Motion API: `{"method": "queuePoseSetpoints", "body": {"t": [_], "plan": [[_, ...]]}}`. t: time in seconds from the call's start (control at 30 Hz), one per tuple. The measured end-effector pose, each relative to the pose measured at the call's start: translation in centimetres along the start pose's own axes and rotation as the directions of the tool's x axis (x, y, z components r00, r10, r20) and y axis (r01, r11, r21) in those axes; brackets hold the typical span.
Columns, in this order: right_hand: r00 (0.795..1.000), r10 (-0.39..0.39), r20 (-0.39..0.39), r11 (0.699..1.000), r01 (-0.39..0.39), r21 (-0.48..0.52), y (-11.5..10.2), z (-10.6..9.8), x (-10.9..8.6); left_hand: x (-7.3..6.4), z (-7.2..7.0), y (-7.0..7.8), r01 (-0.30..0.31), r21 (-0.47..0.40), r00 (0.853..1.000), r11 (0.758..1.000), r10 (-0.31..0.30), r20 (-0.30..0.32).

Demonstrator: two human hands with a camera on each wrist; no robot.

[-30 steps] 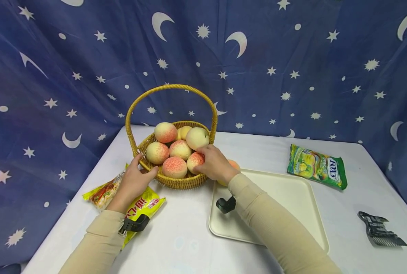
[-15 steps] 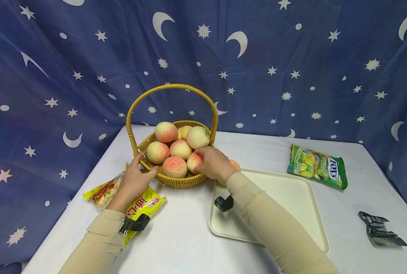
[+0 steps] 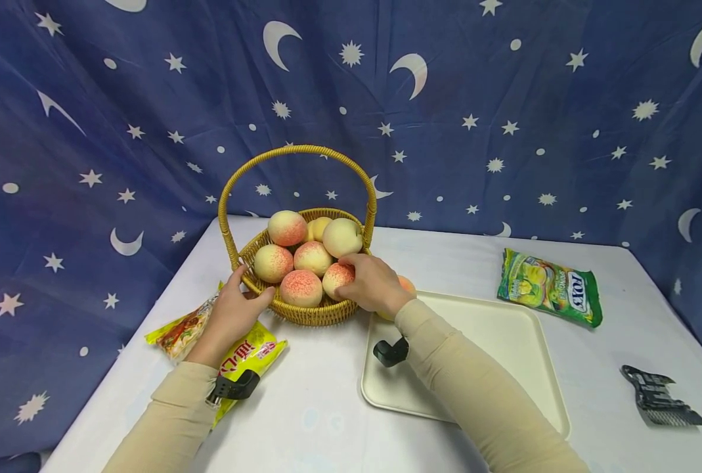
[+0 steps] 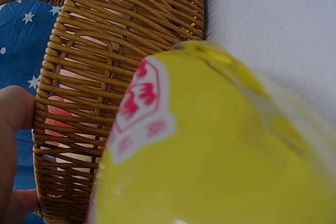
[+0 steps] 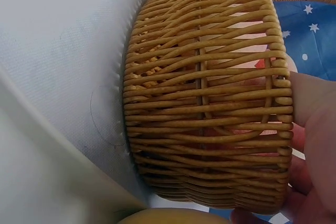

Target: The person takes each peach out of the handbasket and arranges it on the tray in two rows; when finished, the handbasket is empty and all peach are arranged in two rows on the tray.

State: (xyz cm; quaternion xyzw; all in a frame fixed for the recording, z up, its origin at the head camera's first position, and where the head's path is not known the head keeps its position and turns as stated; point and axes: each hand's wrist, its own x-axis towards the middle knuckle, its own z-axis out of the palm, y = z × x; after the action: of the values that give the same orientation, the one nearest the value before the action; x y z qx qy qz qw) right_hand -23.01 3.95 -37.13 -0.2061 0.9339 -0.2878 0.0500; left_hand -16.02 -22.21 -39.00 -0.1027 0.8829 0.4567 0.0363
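Observation:
A woven wicker basket (image 3: 310,316) with a tall arched handle holds several peaches, pale yellow with red blush. My left hand (image 3: 235,312) grips the basket's front left rim, thumb and finger spread along it. On the right side my right hand (image 3: 371,282) reaches over the rim and pinches a peach (image 3: 331,279) at the front right. In the right wrist view, part of that hand (image 5: 315,129) shows past the weave of the basket (image 5: 210,98). Behind my right wrist, another peach (image 3: 407,285) overlaps the tray's far left corner.
A cream tray (image 3: 498,341) lies under my right forearm. Beneath my left wrist is a yellow bag (image 3: 262,348) with red characters, beside another food packet (image 3: 179,332). A green FOX'S bag (image 3: 551,289) and a black comb-like thing (image 3: 660,397) lie to the right.
Almost nothing differs; both hands stay at the basket and the peaches keep their places. The whole view has shifted very slightly.

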Motion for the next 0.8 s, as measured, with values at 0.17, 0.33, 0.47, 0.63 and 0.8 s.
{"method": "queuePoseSetpoints", "body": {"t": [0.17,0.33,0.47,0.63,0.8], "plan": [[1.000,-0.009,0.000,0.999,0.009,0.032,0.1,-0.2,-0.3,0.1,0.1,0.0,-0.002,0.004,1.000,1.000,0.002,-0.003],[1.000,-0.010,-0.014,0.995,0.012,0.094,0.1,-0.4,-0.7,0.0,0.0,0.2,0.011,0.004,1.000,1.000,-0.011,-0.002],[0.999,-0.009,-0.041,0.985,0.016,0.173,0.1,-0.9,-1.1,-0.1,0.0,0.3,0.017,0.007,1.000,1.000,-0.017,-0.005],[0.997,-0.016,-0.069,0.976,0.031,0.217,0.3,-1.9,-1.7,-0.2,0.0,0.4,0.016,0.009,1.000,1.000,-0.016,0.000],[0.992,-0.057,-0.117,0.966,0.084,0.244,0.5,-2.9,-2.6,-0.2,0.0,0.4,0.011,0.008,1.000,1.000,-0.011,0.005]]}}
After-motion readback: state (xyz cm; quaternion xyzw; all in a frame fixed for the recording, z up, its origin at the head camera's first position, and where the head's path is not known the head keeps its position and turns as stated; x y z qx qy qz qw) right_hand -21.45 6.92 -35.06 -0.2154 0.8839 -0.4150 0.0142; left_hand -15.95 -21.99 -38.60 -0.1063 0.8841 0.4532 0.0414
